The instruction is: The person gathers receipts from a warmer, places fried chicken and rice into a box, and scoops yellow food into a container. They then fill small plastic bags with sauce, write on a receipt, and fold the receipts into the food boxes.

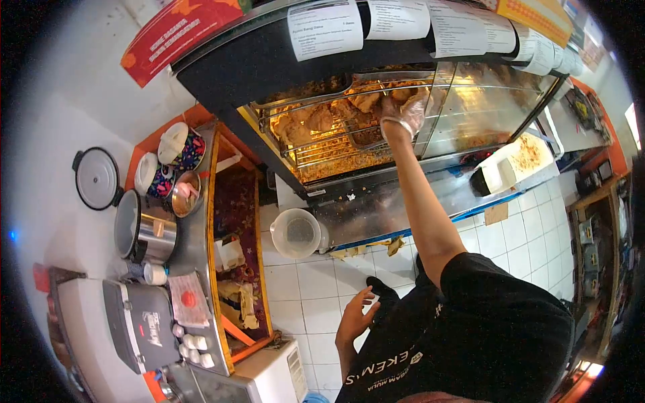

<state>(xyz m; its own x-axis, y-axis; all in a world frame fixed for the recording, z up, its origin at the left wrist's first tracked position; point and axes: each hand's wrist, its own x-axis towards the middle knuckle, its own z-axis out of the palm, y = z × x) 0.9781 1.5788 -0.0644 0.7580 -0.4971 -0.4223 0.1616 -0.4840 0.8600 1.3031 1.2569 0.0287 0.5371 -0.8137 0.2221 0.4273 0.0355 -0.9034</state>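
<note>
Warmer cabinet [228,67], black-topped, glass-fronted: fills the frame from 11 to 2 o'clock; paper slips [326,27] hung along the upper edge.

Wire rack [316,153], inside the cabinet at 12 o'clock: loaded with fried chicken [316,121], golden, heaped in lumps.

Steel pot [138,232], at 9 o'clock on a side counter; round lid [97,178] lying apart, just above it.

Plastic jug [295,234], near centre, on the tiled ledge below the cabinet.

Right hand [403,113], in a clear glove, arm stretched up to 12 o'clock: fingers curled over a chicken piece [402,93] at the right end of the rack. Touching it; whether clamped or only resting, cannot tell.

Left hand [355,319], bare, at 6 o'clock beside the black shirt: fingers apart, holding nothing, well clear of the cabinet.

Step in hand, by judgement: selecting and taking hold of one piece from the rack. Next move likely calls for a firm close on the crust and a lift clear of the wires and neighbouring pieces.

Chicken piece, orientation: lumpy; long axis seemingly 9-to-3 along the rack; pointing end not distinguishable.
</note>
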